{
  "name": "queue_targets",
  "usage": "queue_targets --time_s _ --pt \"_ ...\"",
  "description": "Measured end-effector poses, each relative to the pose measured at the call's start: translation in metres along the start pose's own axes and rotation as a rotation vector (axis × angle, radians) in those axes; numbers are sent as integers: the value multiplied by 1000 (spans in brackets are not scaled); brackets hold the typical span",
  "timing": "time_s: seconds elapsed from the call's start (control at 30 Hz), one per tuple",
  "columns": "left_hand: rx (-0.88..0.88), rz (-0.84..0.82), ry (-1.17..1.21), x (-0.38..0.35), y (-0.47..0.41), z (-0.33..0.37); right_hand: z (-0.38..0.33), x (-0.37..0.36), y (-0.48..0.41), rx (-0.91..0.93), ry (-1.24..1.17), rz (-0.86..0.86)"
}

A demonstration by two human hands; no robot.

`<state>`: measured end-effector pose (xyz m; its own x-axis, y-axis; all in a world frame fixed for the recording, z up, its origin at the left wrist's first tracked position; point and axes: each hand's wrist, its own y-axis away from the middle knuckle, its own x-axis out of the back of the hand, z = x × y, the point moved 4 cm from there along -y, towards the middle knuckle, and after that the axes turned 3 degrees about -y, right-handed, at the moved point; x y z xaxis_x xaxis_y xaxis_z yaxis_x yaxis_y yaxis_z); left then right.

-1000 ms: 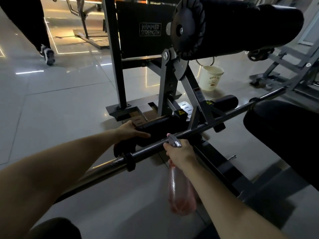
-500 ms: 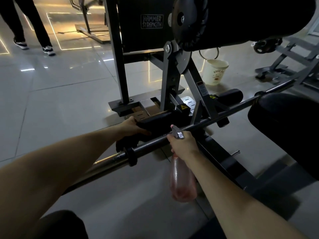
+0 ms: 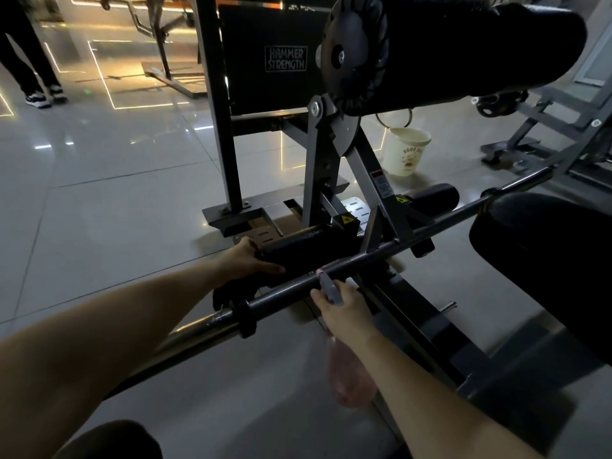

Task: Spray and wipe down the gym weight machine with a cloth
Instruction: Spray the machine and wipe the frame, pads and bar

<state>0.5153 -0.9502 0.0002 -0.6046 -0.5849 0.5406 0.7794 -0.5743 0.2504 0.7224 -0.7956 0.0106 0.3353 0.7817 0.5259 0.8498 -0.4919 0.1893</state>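
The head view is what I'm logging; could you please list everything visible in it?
weight machine: 1, black-grey, centre
roller pad: 1, black, top right
foam roller: 1, black, under left hand
bar: 1, dark metal, diagonal foreground
seat pad: 1, black, right
bucket: 1, cream, floor behind machine
cloth: 1, dark, seemingly below left hand
bystander's legs: 2, dark, top left
spray bottle: 1, pinkish, in right hand
left hand: 1, on foam roller
right hand: 1, gripping spray bottle

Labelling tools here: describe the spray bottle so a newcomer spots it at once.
Find the long dark bar crossing in front of the weight machine. Just under its middle, the right hand grips the spray bottle. It alone is see-through pink, hanging below the hand.
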Motion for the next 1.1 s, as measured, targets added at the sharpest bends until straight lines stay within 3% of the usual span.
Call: queue_targets --time_s 0.07,0.27,0.33,0.4,0.53,0.73,0.93,1.1 --pt "10 82 -54 1 2 1 -2 -3 0 19 17 1" --pt "267 -95 308 0 3 -12 -11 -7 -6 58 84 71" --pt "227 -72 304 1 1 -12 -9 -11 -3 49 100 28" --pt "125 -11 123 1 -8 -19 -6 -13 -1 69 111 5" --pt "48 39 8 -1 0 -6 -16 -9 -6 110 180 108" --pt "313 -208 417 1 14 -1 -8 -8 -12 30 23 93" --pt "85 -3 220 -5 6 2 -16 5 -20 -8 24 143" --pt "185 5 235 1 3 -5 -9 -1 -19 -26 -79 107"
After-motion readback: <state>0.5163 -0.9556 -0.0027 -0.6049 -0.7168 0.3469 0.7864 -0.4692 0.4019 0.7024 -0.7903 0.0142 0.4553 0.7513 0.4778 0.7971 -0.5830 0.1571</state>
